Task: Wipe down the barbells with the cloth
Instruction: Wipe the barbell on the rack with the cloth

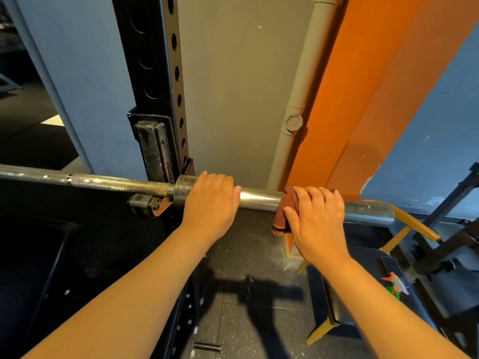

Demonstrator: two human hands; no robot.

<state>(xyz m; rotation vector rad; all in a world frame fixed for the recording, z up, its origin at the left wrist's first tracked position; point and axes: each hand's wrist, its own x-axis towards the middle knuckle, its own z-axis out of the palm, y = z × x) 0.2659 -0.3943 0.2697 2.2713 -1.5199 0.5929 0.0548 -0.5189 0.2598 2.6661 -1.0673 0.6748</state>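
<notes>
Knurled shaft of the barbell [259, 199] runs off left of my left hand [211, 200], resting in the J-hook [153, 151] of the black rack upright [155, 60]; my left hand wraps over the sleeve, touching the collar; bare chrome shows between my hands; my right hand [317, 216] curls over the rust-brown cloth [283, 216], holding it against the sleeve, a corner hanging below; right of it the sleeve end juts above a yellow-framed bench [363, 281].

Left grip [210, 200] curled over barbell [259, 199]; right grip [316, 218] seemingly clamps cloth [283, 213]; forearms extended, palms down.
</notes>
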